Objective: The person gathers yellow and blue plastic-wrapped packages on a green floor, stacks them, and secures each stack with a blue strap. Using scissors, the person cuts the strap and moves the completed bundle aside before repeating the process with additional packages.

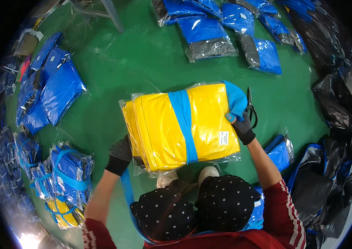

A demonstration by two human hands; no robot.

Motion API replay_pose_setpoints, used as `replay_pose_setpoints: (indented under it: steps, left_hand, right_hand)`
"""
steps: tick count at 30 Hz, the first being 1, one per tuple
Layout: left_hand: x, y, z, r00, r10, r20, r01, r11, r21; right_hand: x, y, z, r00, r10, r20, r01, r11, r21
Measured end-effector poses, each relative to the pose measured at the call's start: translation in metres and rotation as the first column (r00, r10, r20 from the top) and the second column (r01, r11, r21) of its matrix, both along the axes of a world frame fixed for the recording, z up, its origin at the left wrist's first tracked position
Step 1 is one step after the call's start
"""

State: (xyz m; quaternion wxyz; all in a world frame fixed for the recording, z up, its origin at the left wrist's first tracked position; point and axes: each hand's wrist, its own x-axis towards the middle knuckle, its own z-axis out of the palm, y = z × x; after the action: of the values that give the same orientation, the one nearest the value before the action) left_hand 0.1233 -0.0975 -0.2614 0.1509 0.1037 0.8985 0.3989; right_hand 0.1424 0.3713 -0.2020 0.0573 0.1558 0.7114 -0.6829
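A stack of yellow folded sheets in clear plastic bags (155, 124) is in front of me, with a blue strap (183, 124) wrapped around its middle. My left hand (120, 154), in a dark dotted glove, grips the stack's left edge; some fingers are hidden behind it. At the right edge, my gloved right hand (244, 128) pinches a loose blue length of strap (236, 99), its thumb over it. Black scissors (254, 118) are right beside that hand; whether its fingers touch them I cannot tell. More blue strap (127, 193) trails down by my left forearm.
Blue bagged packages (62, 89) lie on the green floor (113, 54) at the left, with others (205, 33) at the far right. Strapped blue bundles (70, 170) and a yellow one (64, 211) are at the near left. Black plastic sheeting (338, 99) lines the right side.
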Motion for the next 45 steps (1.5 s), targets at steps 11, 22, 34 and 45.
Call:
replay_pose_setpoints:
  steps: [11, 22, 34, 45]
  left_hand:
    - [-0.015, 0.052, 0.143, 0.775, -0.348, 0.527, 0.62, 0.577, -0.531]
    - [0.004, 0.045, 0.101, 0.71, -0.098, 0.698, 0.58, 0.643, -0.5]
    - [-0.023, 0.026, 0.053, 0.609, -0.044, 0.792, 0.461, 0.832, -0.309]
    - [-0.026, -0.002, 0.127, 0.523, 0.046, 0.851, 0.342, 0.903, -0.259]
  right_hand:
    - [0.023, 0.01, 0.027, 0.82, 0.55, 0.162, -0.565, 0.823, 0.064]
    - [0.045, -0.021, 0.063, 0.755, 0.463, 0.464, -0.601, 0.771, 0.209]
    - [0.055, -0.019, 0.029, 0.627, 0.575, 0.525, -0.771, 0.553, 0.316]
    - [0.023, -0.06, 0.039, 0.665, -0.214, 0.715, -0.094, 0.926, 0.365]
